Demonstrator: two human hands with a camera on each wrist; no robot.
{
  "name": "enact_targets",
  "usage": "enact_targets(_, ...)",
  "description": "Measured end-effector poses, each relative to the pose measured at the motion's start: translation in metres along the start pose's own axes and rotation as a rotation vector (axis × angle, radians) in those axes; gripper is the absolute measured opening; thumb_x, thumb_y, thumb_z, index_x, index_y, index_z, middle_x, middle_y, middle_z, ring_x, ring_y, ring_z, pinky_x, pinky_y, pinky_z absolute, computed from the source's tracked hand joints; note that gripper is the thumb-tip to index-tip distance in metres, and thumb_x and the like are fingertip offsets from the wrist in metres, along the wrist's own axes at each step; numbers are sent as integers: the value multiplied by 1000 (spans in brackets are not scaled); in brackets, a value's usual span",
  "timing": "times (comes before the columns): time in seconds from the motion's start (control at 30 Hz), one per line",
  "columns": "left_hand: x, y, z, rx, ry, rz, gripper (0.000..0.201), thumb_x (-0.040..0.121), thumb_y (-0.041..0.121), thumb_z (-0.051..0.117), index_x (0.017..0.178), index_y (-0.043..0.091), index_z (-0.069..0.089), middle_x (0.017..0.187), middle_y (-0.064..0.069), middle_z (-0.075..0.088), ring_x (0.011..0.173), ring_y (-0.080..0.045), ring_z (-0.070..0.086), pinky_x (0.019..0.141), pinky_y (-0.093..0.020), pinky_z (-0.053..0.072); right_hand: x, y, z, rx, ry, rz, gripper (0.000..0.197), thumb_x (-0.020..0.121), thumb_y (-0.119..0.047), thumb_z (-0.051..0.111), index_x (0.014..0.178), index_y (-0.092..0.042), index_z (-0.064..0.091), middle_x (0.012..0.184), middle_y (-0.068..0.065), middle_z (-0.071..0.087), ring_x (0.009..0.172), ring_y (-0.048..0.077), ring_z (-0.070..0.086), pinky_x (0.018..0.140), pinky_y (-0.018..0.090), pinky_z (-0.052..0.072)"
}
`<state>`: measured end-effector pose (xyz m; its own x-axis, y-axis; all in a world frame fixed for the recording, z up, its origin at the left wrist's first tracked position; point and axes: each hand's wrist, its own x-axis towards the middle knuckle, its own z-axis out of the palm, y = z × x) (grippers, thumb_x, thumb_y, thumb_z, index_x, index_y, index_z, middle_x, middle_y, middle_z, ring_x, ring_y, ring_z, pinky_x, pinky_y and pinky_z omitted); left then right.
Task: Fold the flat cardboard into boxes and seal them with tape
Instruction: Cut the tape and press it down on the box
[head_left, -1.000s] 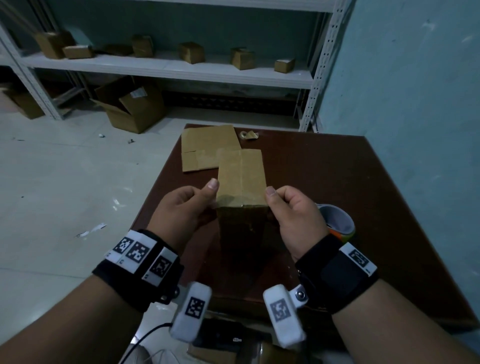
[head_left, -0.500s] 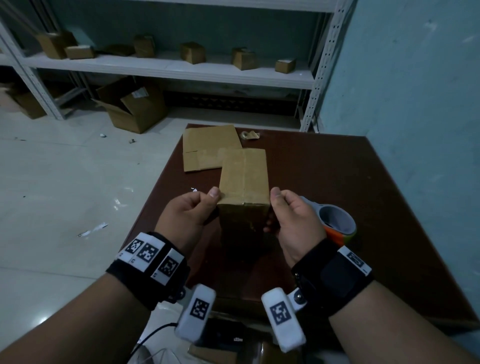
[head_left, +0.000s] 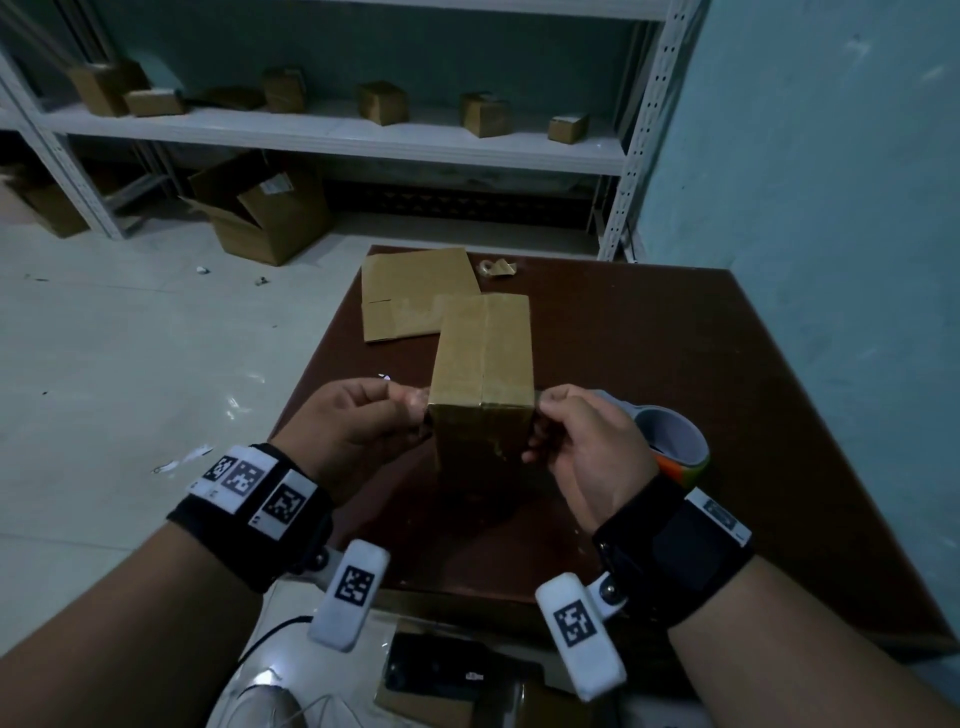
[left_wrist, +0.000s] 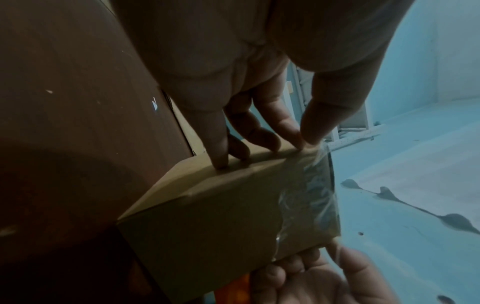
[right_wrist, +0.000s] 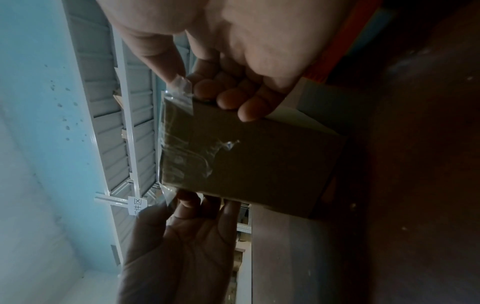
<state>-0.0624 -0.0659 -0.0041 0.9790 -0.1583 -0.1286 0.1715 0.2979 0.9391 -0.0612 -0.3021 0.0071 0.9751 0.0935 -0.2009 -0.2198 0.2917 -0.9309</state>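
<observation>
A folded cardboard box (head_left: 483, 353) stands on the dark brown table (head_left: 675, 353), a clear tape strip (left_wrist: 311, 195) running over its near top edge. My left hand (head_left: 374, 415) is at the box's left side. Thumb and forefinger pinch the tape's left end (left_wrist: 313, 144), and the other fingers touch the side wall. My right hand (head_left: 576, 436) is at the right side and pinches the other tape end (right_wrist: 183, 84), its fingers (right_wrist: 233, 98) curled against the box (right_wrist: 259, 160). A flat cardboard sheet (head_left: 410, 291) lies behind the box.
A tape roll (head_left: 670, 441) with an orange-green rim lies just right of my right hand. A crumpled tape scrap (head_left: 496, 267) sits at the table's far edge. Shelves (head_left: 332, 130) with small boxes and an open carton (head_left: 265, 213) stand beyond; a blue wall (head_left: 831, 208) is on the right.
Both thumbs have slid off the box's top near corners out to its sides, drawing the tape ends with them. The box stands slightly farther forward.
</observation>
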Motion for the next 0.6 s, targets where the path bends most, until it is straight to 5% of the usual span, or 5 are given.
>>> enact_targets(0.13,2,-3,-3,21,44,43,56,28,33,107,67,11,73,82,-11,74,79,-22,73,77,-30,63,0,4,1,-113,46,-19,23,97,3,52,83,-11,64,75,6,63,70,18,56,64,35,48)
enact_targets(0.3,0,-1,-3,134,63,160,50,41,35,105,71,15,71,87,-10,72,85,-25,72,81,-36,63,1,11,0,-143,77,-125,20,95,8,55,89,-10,58,68,4,63,63,17,57,59,36,52)
enact_targets(0.47,-4,3,4,384,155,232,26,61,22,94,77,18,74,89,-10,75,86,-28,70,91,-53,58,-5,6,-4,-334,22,-198,11,98,-4,60,91,-11,64,74,3,67,70,19,63,73,42,58)
enact_targets(0.6,-9,9,11,458,172,210,39,66,16,88,104,15,76,92,-7,79,89,-22,77,82,-34,64,-4,3,-12,-425,-31,-294,7,95,-29,69,94,-23,67,80,1,70,74,20,67,77,46,61)
